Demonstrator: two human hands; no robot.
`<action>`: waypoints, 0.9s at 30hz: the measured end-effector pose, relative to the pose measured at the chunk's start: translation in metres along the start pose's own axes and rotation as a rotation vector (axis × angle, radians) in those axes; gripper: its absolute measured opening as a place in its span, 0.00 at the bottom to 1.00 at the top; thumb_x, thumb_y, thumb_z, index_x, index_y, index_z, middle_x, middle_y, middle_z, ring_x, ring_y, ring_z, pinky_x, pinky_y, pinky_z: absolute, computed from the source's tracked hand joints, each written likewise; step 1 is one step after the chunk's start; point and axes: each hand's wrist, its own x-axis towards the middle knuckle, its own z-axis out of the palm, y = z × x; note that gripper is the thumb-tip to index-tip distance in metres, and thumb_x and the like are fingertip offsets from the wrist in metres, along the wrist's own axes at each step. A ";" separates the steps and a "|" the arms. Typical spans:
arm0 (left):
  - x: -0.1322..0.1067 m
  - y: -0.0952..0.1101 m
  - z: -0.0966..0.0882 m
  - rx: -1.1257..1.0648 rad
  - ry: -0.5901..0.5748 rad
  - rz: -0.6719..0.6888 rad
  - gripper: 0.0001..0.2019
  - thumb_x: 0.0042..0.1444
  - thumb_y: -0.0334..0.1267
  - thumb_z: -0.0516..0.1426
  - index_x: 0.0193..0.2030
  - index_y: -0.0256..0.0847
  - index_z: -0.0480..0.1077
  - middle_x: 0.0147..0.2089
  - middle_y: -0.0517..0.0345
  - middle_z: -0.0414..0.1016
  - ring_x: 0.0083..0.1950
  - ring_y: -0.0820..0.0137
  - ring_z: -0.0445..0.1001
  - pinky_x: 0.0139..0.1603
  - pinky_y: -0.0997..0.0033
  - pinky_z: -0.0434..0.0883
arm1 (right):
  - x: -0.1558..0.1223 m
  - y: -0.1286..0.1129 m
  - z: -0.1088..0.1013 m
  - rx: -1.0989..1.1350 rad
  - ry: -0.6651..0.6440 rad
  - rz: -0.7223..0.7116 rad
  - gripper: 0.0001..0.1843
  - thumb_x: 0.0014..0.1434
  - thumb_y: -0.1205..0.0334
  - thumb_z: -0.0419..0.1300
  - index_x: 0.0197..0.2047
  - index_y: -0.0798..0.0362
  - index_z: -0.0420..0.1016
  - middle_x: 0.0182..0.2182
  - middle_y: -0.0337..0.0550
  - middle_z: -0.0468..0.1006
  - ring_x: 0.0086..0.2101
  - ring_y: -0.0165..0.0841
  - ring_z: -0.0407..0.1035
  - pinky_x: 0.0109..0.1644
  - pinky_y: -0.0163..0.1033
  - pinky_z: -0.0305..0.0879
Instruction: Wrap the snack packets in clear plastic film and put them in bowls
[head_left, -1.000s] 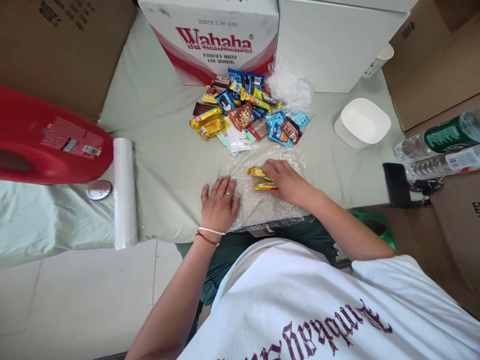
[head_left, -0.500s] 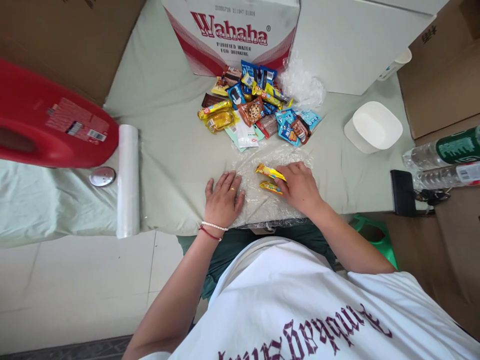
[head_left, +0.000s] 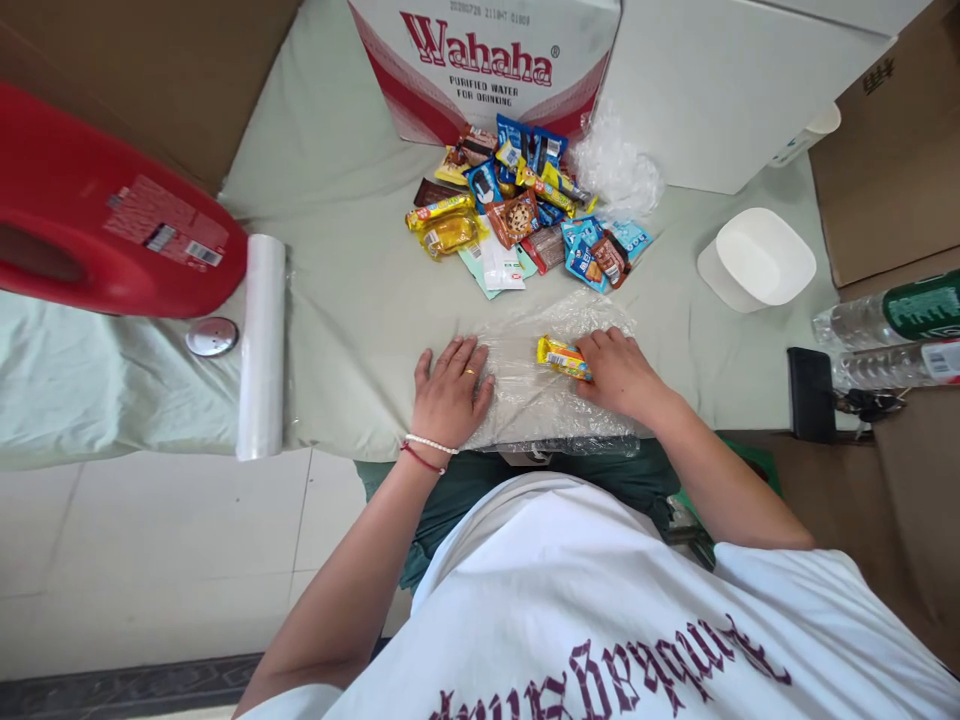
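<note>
- Red jug (head_left: 112,200), far left, on its side; round metal disc (head_left: 212,337) just beside it.
- Clear plastic roll (head_left: 261,350), near end right at the front edge of the desk (head_left: 345,330). A bump could tip it off.
- Left hand (head_left: 453,395): flat, fingers spread, holding nothing, by the left edge of the clear film (head_left: 517,395) (can't tell if the palm pins it). If it isn't pinned, a tug from the other side could drag or crease it.
- Snack pile (head_left: 514,215), behind the film, loosely heaped; a careless reach could topple packets forward.
- Yellow packet (head_left: 556,358): lies over the film, right end in the fingers (maybe more than one, partly hidden). Slick wrapper, could skid or twist if gripped loosely.
- Right hand (head_left: 616,375): fingers closed on that packet, well apart from the other hand; film could snag underneath.
- White bowl (head_left: 757,260), then phone (head_left: 811,395) near the desk's right end; a stray elbow could knock it.
</note>
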 end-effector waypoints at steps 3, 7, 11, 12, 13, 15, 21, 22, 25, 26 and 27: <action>0.000 0.000 -0.001 0.003 -0.004 0.005 0.26 0.72 0.47 0.46 0.73 0.46 0.64 0.76 0.48 0.63 0.78 0.56 0.58 0.79 0.42 0.44 | 0.001 0.003 -0.009 -0.014 0.071 -0.032 0.24 0.62 0.58 0.61 0.59 0.57 0.71 0.51 0.59 0.75 0.52 0.53 0.63 0.49 0.50 0.58; 0.000 0.000 -0.001 0.009 -0.004 0.003 0.26 0.71 0.46 0.46 0.73 0.46 0.64 0.76 0.48 0.63 0.78 0.56 0.58 0.79 0.42 0.44 | 0.010 -0.006 -0.016 -0.025 0.058 -0.185 0.20 0.62 0.60 0.62 0.57 0.56 0.72 0.51 0.59 0.75 0.51 0.52 0.63 0.50 0.50 0.57; 0.000 0.000 0.001 0.035 0.002 -0.003 0.27 0.72 0.47 0.45 0.74 0.45 0.62 0.77 0.47 0.61 0.78 0.56 0.58 0.78 0.43 0.45 | 0.020 -0.014 -0.006 -0.013 0.033 -0.302 0.26 0.64 0.58 0.63 0.63 0.55 0.69 0.58 0.59 0.73 0.56 0.52 0.61 0.55 0.51 0.56; 0.000 0.000 0.002 0.041 0.005 -0.004 0.28 0.72 0.48 0.45 0.75 0.45 0.61 0.78 0.46 0.59 0.78 0.56 0.58 0.78 0.43 0.45 | 0.021 -0.016 -0.003 0.004 0.046 -0.317 0.28 0.65 0.55 0.63 0.66 0.54 0.68 0.60 0.59 0.71 0.58 0.52 0.60 0.56 0.51 0.55; 0.000 0.000 0.002 0.045 0.007 -0.005 0.28 0.72 0.48 0.45 0.76 0.45 0.60 0.79 0.46 0.57 0.78 0.56 0.58 0.78 0.43 0.46 | 0.021 -0.016 0.000 0.021 0.062 -0.325 0.29 0.67 0.53 0.61 0.68 0.53 0.67 0.62 0.58 0.71 0.58 0.51 0.59 0.57 0.52 0.55; 0.000 0.001 0.002 0.047 0.008 -0.010 0.30 0.72 0.48 0.44 0.77 0.43 0.58 0.80 0.45 0.53 0.78 0.56 0.58 0.78 0.43 0.46 | 0.021 -0.018 0.003 0.042 0.093 -0.311 0.25 0.72 0.53 0.55 0.67 0.52 0.68 0.63 0.57 0.71 0.58 0.51 0.59 0.57 0.52 0.55; 0.001 0.001 0.004 0.060 -0.005 -0.023 0.32 0.72 0.49 0.43 0.78 0.38 0.55 0.80 0.44 0.54 0.78 0.55 0.58 0.78 0.43 0.46 | 0.015 -0.017 0.005 0.081 0.188 -0.197 0.24 0.75 0.55 0.46 0.64 0.54 0.72 0.60 0.57 0.74 0.56 0.50 0.60 0.53 0.52 0.57; 0.001 0.001 0.004 0.060 -0.005 -0.020 0.32 0.72 0.49 0.43 0.78 0.37 0.55 0.80 0.44 0.54 0.78 0.55 0.58 0.78 0.43 0.46 | 0.013 -0.015 0.007 0.081 0.197 -0.184 0.24 0.76 0.55 0.45 0.65 0.54 0.72 0.60 0.58 0.74 0.56 0.51 0.61 0.54 0.52 0.57; 0.001 0.001 0.003 0.061 -0.008 -0.021 0.31 0.72 0.49 0.43 0.78 0.39 0.55 0.80 0.44 0.54 0.78 0.55 0.58 0.78 0.44 0.46 | 0.011 -0.011 0.013 0.062 0.184 -0.218 0.26 0.74 0.52 0.48 0.69 0.54 0.68 0.63 0.58 0.72 0.58 0.52 0.59 0.57 0.54 0.55; 0.001 0.002 0.003 0.065 -0.011 -0.021 0.31 0.73 0.49 0.42 0.78 0.40 0.55 0.80 0.45 0.54 0.78 0.55 0.58 0.78 0.43 0.46 | 0.011 -0.010 0.015 0.053 0.174 -0.251 0.28 0.73 0.50 0.51 0.70 0.54 0.66 0.64 0.58 0.71 0.59 0.52 0.58 0.59 0.54 0.54; 0.001 0.002 0.002 0.071 -0.013 -0.018 0.30 0.73 0.49 0.42 0.78 0.42 0.56 0.80 0.47 0.54 0.78 0.55 0.58 0.78 0.43 0.46 | 0.011 -0.010 0.016 0.041 0.164 -0.281 0.30 0.72 0.50 0.54 0.71 0.55 0.64 0.64 0.59 0.71 0.60 0.53 0.58 0.60 0.54 0.53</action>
